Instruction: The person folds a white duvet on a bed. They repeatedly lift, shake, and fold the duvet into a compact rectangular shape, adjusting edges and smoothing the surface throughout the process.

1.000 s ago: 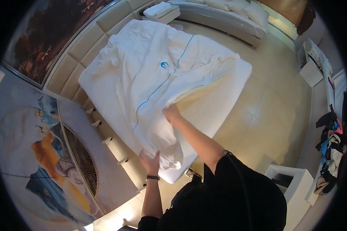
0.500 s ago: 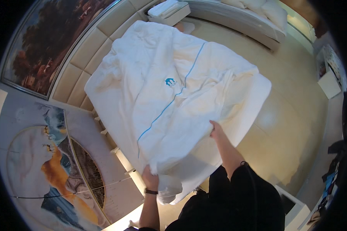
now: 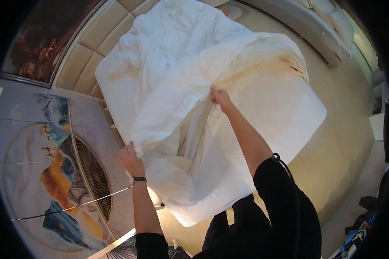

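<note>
While our left hand (image 3: 132, 157) pinches the white sheet (image 3: 181, 86) at its edge, our right hand (image 3: 220, 97) grips a bunched fold over the bed (image 3: 298, 116).

We see a bright, evenly lit room through a strong fisheye view: a black ring frames the round picture, and straight lines such as the wall panels (image 3: 80, 52) bow outward near the rim. The white duvet (image 3: 194, 86) is the brightest area and close to blown out, so its folds show only as soft grey shading. A warm glow sits low in the picture beneath the duvet's hanging corner, perhaps from a lamp there. We find shadows soft and short. The raised right hand (image 3: 220, 97) looks slightly smeared. Detail falls off and darkens toward the right edge.
</note>
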The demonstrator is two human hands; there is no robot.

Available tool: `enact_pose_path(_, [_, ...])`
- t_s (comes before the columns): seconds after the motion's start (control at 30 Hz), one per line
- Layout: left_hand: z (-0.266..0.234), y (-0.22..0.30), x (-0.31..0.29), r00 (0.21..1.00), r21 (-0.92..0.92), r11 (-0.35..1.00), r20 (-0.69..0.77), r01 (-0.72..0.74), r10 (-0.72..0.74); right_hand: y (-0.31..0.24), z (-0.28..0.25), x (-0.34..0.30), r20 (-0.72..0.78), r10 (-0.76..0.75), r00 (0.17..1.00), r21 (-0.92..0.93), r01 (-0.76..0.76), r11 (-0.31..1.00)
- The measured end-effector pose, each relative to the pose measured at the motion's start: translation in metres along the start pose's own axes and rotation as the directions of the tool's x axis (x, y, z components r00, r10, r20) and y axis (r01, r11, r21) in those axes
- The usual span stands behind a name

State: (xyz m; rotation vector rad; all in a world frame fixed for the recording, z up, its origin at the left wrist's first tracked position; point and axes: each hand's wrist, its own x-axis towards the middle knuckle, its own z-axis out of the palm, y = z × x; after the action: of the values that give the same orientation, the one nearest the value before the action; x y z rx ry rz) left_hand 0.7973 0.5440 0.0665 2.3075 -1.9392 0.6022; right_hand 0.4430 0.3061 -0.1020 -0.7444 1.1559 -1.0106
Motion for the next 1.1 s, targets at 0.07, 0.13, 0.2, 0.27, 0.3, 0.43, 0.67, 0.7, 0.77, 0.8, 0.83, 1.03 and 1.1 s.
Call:
enact_pose_path(0.07, [0.04, 0.017, -0.006, 0.975, -0.028, 0.999, 0.222, 0.024, -0.018, 0.091, -0.012, 0.001, 0.146, -0.162, 0.976, -0.515, 0.215, 0.83])
enact_pose_path(0.13, [0.084, 0.026, -0.019, 0.977, 0.029, 1.0, 0.215, 0.01, -0.016, 0.145, -0.004, -0.01, 0.431, -0.182, 0.884, -0.788, 0.467, 0.401])
enact_pose_path(0.2, [0.1, 0.061, -0.03, 0.994, 0.068, 0.997, 0.103, 0.022, -0.029, 0.171, 0.016, -0.034, 0.511, -0.16, 0.845, -0.859, 0.51, -0.05])
enact_pose_path(0.27, [0.107, 0.093, -0.036, 0.996, 0.035, 0.999, -0.085, 0.022, -0.019, 0.183, 0.02, -0.035, 0.581, -0.221, 0.783, -0.813, 0.554, -0.177])
enact_pose_path(0.3, [0.12, 0.104, -0.048, 0.996, -0.089, 0.995, -0.082, -0.049, 0.042, 0.187, 0.023, -0.034, 0.607, -0.175, 0.775, -0.792, 0.574, -0.208])
enact_pose_path(0.43, [0.148, 0.136, -0.08, 0.83, -0.457, 0.798, 0.195, -0.394, 0.522, 0.19, 0.014, -0.029, 0.612, 0.141, 0.778, -0.748, 0.628, -0.215])
enact_pose_path(0.67, [0.17, 0.228, -0.178, 0.574, -0.636, 0.772, 0.626, -0.017, 0.528, 0.12, -0.102, -0.181, 0.457, 0.24, 0.857, -0.876, 0.479, -0.043])
enact_pose_path(0.7, [0.161, 0.247, -0.189, 0.485, -0.641, 0.766, 0.686, 0.048, 0.543, 0.133, -0.127, -0.219, 0.311, 0.275, 0.91, -0.95, 0.307, 0.057])
enact_pose_path(0.77, [0.178, 0.268, -0.253, 0.428, -0.708, 0.698, 0.667, 0.108, 0.61, 0.156, -0.179, -0.283, 0.217, 0.334, 0.917, -0.975, 0.217, 0.039])
enact_pose_path(0.8, [0.163, 0.28, -0.271, 0.395, -0.711, 0.678, 0.685, 0.184, 0.612, 0.164, -0.201, -0.299, 0.115, 0.363, 0.925, -0.993, 0.098, 0.065])
enact_pose_path(0.83, [0.146, 0.291, -0.275, 0.363, -0.708, 0.659, 0.701, 0.255, 0.614, 0.162, -0.205, -0.294, 0.032, 0.251, 0.967, -0.993, 0.001, 0.12])
enact_pose_path(1.03, [0.038, 0.299, -0.247, 0.404, -0.726, 0.667, 0.667, 0.168, 0.626, 0.091, -0.126, -0.156, -0.2, -0.091, 0.976, -0.826, -0.118, 0.551])
enact_pose_path(1.1, [0.021, 0.293, -0.245, 0.377, -0.748, 0.664, 0.615, 0.0, 0.693, 0.089, -0.109, -0.094, -0.319, -0.147, 0.936, -0.857, -0.219, 0.466])
